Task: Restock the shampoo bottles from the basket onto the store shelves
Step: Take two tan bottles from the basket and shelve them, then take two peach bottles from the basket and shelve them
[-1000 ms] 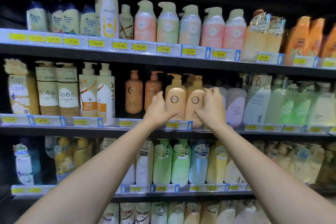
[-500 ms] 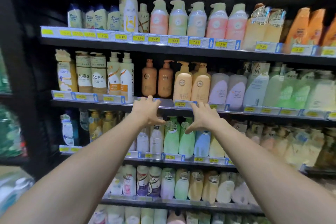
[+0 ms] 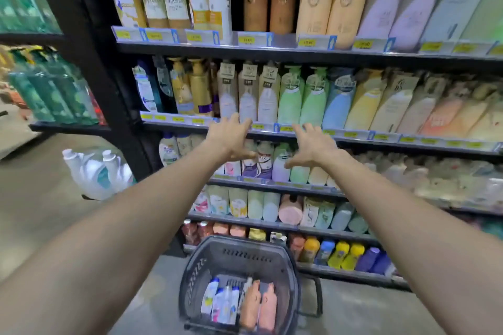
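A dark plastic basket stands on the floor below me, in front of the shelves. Inside lie two orange-brown pump bottles side by side and several white bottles with blue caps. Two cream-yellow pump bottles stand at the front of the upper shelf, with two brown ones behind to their left. My left hand and my right hand are stretched out in the air before the middle shelves, fingers spread, holding nothing.
Black shelving packed with bottles fills the view, yellow price tags along each edge. A pack of large white jugs sits on the floor at the left, beside a black upright post and another shelf unit of green bottles.
Both hands have left the cream-yellow bottles on the upper shelf and come down, empty. My view has tilted down, bringing the basket on the floor into sight.
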`<action>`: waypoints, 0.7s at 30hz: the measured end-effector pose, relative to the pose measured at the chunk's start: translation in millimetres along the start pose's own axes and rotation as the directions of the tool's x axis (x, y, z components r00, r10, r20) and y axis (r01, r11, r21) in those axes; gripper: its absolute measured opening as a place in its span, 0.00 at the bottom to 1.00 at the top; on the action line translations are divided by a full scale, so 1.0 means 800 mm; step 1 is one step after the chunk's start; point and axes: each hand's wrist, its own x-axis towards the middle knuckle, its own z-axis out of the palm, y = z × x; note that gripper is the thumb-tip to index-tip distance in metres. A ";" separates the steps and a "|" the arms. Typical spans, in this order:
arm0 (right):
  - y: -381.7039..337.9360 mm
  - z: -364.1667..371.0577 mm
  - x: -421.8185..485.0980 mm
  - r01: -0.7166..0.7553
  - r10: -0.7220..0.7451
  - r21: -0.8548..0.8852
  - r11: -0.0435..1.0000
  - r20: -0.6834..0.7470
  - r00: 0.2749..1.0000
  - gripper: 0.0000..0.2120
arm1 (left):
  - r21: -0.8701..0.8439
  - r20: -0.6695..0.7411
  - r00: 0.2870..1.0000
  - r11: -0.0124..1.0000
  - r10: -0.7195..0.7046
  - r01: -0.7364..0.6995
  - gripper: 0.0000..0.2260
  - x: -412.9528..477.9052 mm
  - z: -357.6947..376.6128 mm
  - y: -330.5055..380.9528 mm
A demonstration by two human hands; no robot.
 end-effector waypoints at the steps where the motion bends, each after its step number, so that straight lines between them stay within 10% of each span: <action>1: -0.004 0.020 -0.003 -0.003 0.003 0.010 1.000 0.011 1.000 0.50 | -0.015 0.019 1.000 1.000 0.004 -0.003 0.39 -0.009 0.018 -0.001; 21: -0.091 0.488 -0.047 -0.315 0.170 0.193 0.929 0.533 0.829 0.47 | -0.118 0.620 0.730 0.954 0.286 -0.274 0.41 -0.089 0.471 -0.041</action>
